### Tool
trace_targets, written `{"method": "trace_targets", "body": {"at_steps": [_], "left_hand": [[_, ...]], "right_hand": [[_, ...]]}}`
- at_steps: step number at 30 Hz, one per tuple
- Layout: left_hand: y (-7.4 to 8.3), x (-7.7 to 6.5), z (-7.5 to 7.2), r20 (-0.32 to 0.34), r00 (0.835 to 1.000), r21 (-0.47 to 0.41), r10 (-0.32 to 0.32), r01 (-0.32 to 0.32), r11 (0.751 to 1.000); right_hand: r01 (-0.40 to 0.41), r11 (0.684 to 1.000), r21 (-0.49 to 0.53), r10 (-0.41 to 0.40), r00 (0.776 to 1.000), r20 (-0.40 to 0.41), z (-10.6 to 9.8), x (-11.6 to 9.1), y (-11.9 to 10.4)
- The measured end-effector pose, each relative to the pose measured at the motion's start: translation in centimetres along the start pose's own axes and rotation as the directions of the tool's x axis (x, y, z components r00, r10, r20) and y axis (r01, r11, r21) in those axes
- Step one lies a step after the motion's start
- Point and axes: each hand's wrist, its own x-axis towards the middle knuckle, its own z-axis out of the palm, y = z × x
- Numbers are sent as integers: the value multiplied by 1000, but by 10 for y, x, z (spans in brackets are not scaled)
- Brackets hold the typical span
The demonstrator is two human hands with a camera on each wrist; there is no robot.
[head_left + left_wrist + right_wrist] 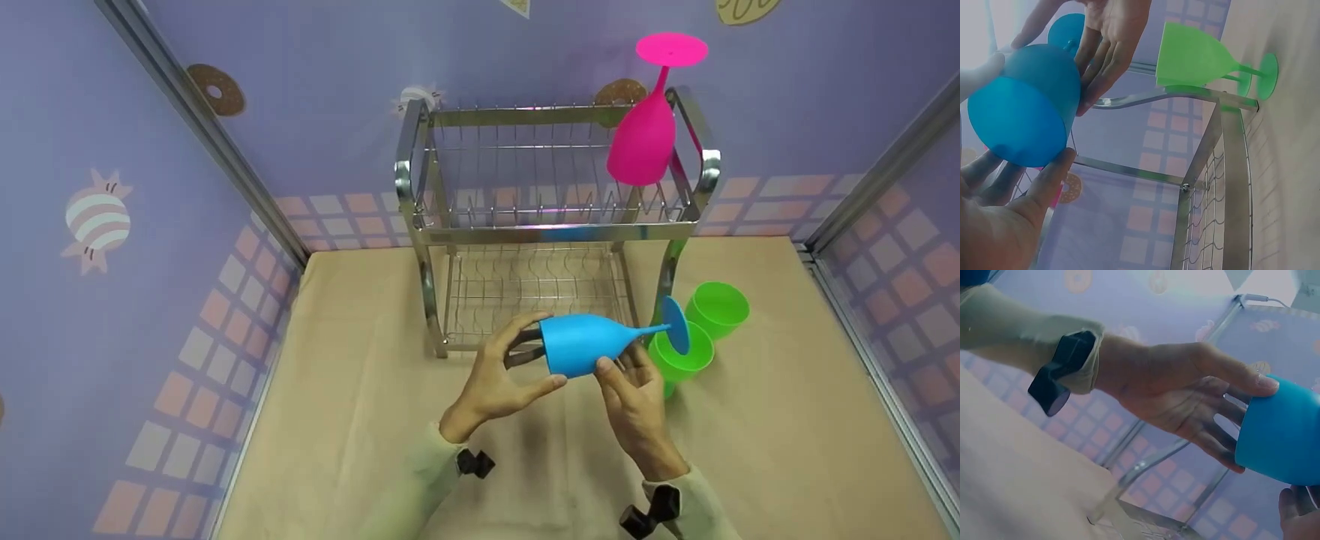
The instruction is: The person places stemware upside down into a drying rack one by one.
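A blue plastic goblet (pixel 581 343) lies sideways in the air in front of the dish rack, its mouth toward the left and its round foot toward the right. My left hand (pixel 491 379) holds it at the rim, thumb on the near side and fingers on the far side. Around the bowl's narrow end, close to the stem, my right hand (pixel 637 412) grips it, thumb in front. The left wrist view looks at the mouth end of the blue goblet (pixel 1022 121), with the right hand (pixel 1114 39) beyond it.
A two-tier metal dish rack (pixel 555 234) stands at the back. A pink goblet (pixel 645 142) sits upside down at its upper right. Right of the rack, two green goblets (pixel 718 311) stand upright on the cloth-covered table (pixel 360 420). Patterned walls (pixel 187 330) enclose the sides.
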Motion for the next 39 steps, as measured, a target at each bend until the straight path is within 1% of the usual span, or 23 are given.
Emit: {"method": "trace_targets", "body": {"at_steps": [5,8,14,17,20,23,26,29,31,34,36,39], "left_hand": [[1,0,5,-1,1000,-4,-29,29,1000],[1,0,6,0,999,-9,-38,38,999],[3,-1,6,-2,1000,0,-13,13,1000],[3,-2,3,6,1000,-29,4,-4,1000],[1,-4,-3,8,1000,-82,20,-19,996],[-2,-6,-14,-17,1000,-100,21,-23,995],[-7,-9,-27,-76,997,-34,2,-5,999],[-13,-12,-42,-156,988,82,-16,29,996],[-18,-15,-53,-208,978,166,-13,49,985],[-24,-19,-70,-270,963,268,5,70,961],[-26,-22,-80,-295,955,311,17,79,947],[-29,-25,-94,-321,946,358,35,87,930]], "right_hand": [[-46,997,66,47,999,0,-2,0,0],[-48,995,92,49,999,-4,-2,0,1],[-13,996,90,12,1000,13,-2,1,-3],[11,997,72,-13,1000,29,-2,2,-6],[48,998,43,-50,997,56,-1,7,-13],[99,995,-15,-97,991,87,-1,14,-24],[168,982,-81,-157,979,127,0,24,-37],[240,960,-146,-215,962,167,2,34,-52],[286,939,-191,-247,947,204,4,40,-62],[343,904,-257,-279,926,254,6,48,-78],[383,876,-293,-298,907,297,8,54,-88],[429,841,-329,-317,885,343,12,63,-101]]}}
